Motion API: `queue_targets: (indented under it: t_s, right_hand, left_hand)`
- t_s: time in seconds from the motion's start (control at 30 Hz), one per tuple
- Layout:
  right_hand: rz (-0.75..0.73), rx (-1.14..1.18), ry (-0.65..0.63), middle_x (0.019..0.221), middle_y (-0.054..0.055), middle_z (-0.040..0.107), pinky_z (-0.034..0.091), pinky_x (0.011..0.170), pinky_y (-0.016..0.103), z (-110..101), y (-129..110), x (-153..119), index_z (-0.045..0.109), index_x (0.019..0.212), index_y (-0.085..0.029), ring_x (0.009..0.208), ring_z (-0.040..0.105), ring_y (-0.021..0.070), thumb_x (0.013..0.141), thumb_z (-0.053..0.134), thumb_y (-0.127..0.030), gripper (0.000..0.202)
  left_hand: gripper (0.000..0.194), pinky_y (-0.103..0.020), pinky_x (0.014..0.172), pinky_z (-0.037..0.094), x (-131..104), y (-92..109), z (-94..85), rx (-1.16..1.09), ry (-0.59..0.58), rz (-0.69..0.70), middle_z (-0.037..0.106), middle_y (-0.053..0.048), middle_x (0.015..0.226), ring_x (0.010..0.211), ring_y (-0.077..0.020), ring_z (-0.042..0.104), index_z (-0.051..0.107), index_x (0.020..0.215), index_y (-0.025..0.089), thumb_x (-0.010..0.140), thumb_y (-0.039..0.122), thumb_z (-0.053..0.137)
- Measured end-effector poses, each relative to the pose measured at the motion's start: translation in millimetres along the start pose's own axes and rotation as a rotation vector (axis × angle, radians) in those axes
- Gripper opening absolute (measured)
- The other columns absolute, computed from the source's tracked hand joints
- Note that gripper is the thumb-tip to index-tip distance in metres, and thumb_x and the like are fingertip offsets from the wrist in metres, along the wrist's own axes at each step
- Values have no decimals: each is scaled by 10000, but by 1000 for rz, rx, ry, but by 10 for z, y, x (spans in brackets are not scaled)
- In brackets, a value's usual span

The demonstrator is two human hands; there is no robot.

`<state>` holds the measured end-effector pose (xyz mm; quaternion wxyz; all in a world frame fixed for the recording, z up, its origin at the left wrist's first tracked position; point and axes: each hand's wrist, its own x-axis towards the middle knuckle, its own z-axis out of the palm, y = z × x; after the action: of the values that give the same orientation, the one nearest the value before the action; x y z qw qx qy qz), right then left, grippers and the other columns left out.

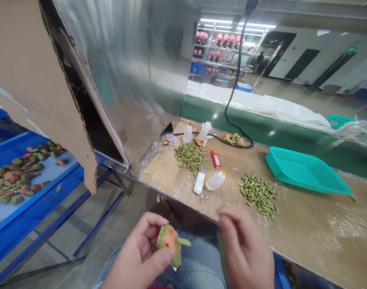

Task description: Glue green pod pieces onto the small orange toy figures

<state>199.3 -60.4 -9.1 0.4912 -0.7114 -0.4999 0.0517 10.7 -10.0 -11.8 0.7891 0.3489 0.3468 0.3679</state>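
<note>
My left hand (139, 251) grips a small orange toy piece with green trim (170, 243) over my lap, with a green stem sticking out to the right. Close beside it, my right hand (245, 249) has its fingers pinched together; I cannot tell whether it holds anything. Two heaps of green stem pieces lie on the taped cardboard tabletop (306, 228): a near heap (259, 194) and a far heap (190, 155).
Small glue bottles (215, 180), a red lighter (215, 159), a white tube (199, 182) and a teal tray (304, 170) lie on the table. A black cable (231, 96) hangs down. A blue tray at left (27, 208) holds several orange-green pieces. A metal panel (132, 76) stands ahead.
</note>
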Motion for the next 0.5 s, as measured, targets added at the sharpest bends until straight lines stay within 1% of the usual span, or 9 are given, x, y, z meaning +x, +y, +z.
queue_targets:
  t_s: [0.03, 0.1, 0.17, 0.23, 0.27, 0.33, 0.43, 0.47, 0.5]
  right_hand:
    - [127, -20, 103, 828, 24, 582, 445, 664, 278, 48, 150, 102, 551, 884, -221, 746, 564, 167, 891, 510, -459, 242]
    - [222, -40, 170, 904, 66, 559, 449, 657, 334, 174, 436, 330, 488, 992, -185, 737, 548, 199, 806, 586, -503, 381]
    - [241, -50, 128, 913, 73, 558, 435, 723, 399, 301, 636, 536, 503, 995, -175, 747, 525, 223, 701, 665, -482, 454]
    - [245, -25, 72, 858, 65, 560, 421, 769, 443, 377, 693, 658, 534, 890, -185, 774, 522, 249, 647, 687, -458, 396]
    - [255, 10, 46, 829, 62, 566, 429, 769, 449, 387, 664, 673, 530, 848, -192, 778, 534, 257, 650, 681, -457, 364]
    - [286, 129, -25, 855, 82, 617, 475, 754, 437, 343, 520, 600, 524, 868, -194, 807, 591, 266, 702, 644, -481, 353]
    - [334, 342, -183, 1011, 104, 686, 546, 759, 368, 144, 225, 287, 528, 1008, -204, 904, 665, 247, 752, 640, -505, 411]
    - [350, 407, -226, 1028, 86, 695, 557, 755, 339, 57, 137, 159, 519, 1018, -226, 907, 676, 234, 746, 673, -481, 403]
    - [375, 490, -222, 998, 55, 711, 564, 725, 306, -30, 60, 33, 515, 1022, -258, 872, 689, 222, 731, 710, -452, 401]
  left_hand:
    - [324, -210, 605, 489, 4, 5, -2, 0, -4, 0, 688, 12, 760, 692, -124, 625, 607, 904, 218, 673, 320, 810]
    - [330, -238, 562, 515, 1, 13, 8, -27, -24, -26, 695, 11, 738, 648, -142, 639, 594, 913, 225, 677, 319, 806]
    - [338, -267, 497, 534, -13, 17, 33, -65, -41, -59, 695, 12, 702, 583, -151, 630, 607, 899, 223, 656, 323, 818]
    - [333, -288, 471, 549, -27, 19, 55, -89, -42, -69, 700, 7, 683, 556, -154, 624, 640, 875, 216, 628, 327, 834]
    - [333, -290, 478, 555, -32, 19, 60, -93, -34, -66, 701, 4, 680, 558, -152, 624, 660, 870, 212, 616, 324, 843]
    - [352, -303, 506, 572, -36, 23, 53, -94, -23, -66, 714, -13, 719, 582, -154, 631, 696, 899, 208, 604, 323, 849]
    - [388, -302, 565, 580, -29, 32, 23, -86, -45, -105, 734, -54, 833, 629, -159, 657, 717, 976, 205, 632, 346, 829]
    - [382, -286, 575, 575, -24, 35, 16, -93, -56, -119, 736, -59, 853, 642, -155, 662, 719, 984, 205, 643, 345, 823]
    - [369, -263, 575, 568, -20, 39, 15, -105, -66, -128, 736, -58, 854, 649, -148, 663, 722, 982, 206, 651, 336, 820]
